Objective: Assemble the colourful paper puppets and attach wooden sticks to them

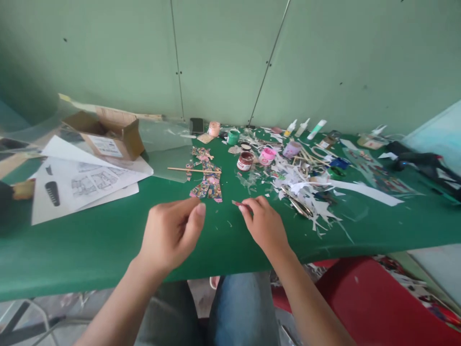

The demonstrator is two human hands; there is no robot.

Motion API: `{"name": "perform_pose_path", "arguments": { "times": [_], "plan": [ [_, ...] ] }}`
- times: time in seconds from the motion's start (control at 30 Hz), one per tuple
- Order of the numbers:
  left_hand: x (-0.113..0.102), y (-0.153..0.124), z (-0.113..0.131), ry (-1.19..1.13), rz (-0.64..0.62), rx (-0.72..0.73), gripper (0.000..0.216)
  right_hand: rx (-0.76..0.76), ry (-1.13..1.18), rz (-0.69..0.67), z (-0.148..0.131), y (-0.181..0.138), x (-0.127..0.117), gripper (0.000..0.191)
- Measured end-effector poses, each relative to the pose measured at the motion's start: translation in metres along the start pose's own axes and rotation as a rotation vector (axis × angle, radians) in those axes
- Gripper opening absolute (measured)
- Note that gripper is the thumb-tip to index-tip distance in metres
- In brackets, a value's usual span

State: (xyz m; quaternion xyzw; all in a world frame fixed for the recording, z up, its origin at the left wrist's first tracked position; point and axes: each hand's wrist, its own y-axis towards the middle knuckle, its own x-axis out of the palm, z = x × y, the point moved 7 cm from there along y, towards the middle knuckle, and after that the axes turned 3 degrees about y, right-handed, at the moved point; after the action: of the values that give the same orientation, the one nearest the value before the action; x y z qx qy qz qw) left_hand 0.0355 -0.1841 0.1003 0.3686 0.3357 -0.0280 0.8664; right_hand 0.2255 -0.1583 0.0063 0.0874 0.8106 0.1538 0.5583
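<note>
My left hand is raised over the front of the green table, fingers curled and thumb against them; whatever it may hold is hidden. To its right, my right hand pinches a small reddish piece with a pale tip between thumb and fingers. Just beyond both hands lie patterned paper cut-outs shaped like clothing, with pink edges. A thin wooden stick rests across them. Open paint jars stand behind: dark red, pink, lilac, green and peach.
White paper scraps and metal scissors are heaped on the right. At the left, a cardboard box sits on printed sheets. Glue bottles stand near the wall. A red chair is below the table's right edge.
</note>
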Motion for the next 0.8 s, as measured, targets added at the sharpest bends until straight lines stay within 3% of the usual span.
{"name": "perform_pose_path", "arguments": {
  "times": [0.17,0.33,0.53,0.8],
  "plan": [
    [0.015,0.039,-0.025,0.044,0.038,-0.053,0.041,-0.008,-0.109,-0.048,0.009,0.017,0.007,0.02],
    [0.033,0.076,-0.049,0.119,0.03,0.001,0.029,0.023,-0.115,0.006,0.028,0.037,-0.007,0.022],
    [0.049,0.081,-0.089,0.246,0.085,0.03,0.025,0.168,-0.15,0.032,0.097,0.094,-0.031,0.031],
    [0.067,0.068,-0.103,0.268,0.01,0.052,0.027,0.508,-0.141,0.103,0.202,0.146,-0.071,0.044]
  ]
}}
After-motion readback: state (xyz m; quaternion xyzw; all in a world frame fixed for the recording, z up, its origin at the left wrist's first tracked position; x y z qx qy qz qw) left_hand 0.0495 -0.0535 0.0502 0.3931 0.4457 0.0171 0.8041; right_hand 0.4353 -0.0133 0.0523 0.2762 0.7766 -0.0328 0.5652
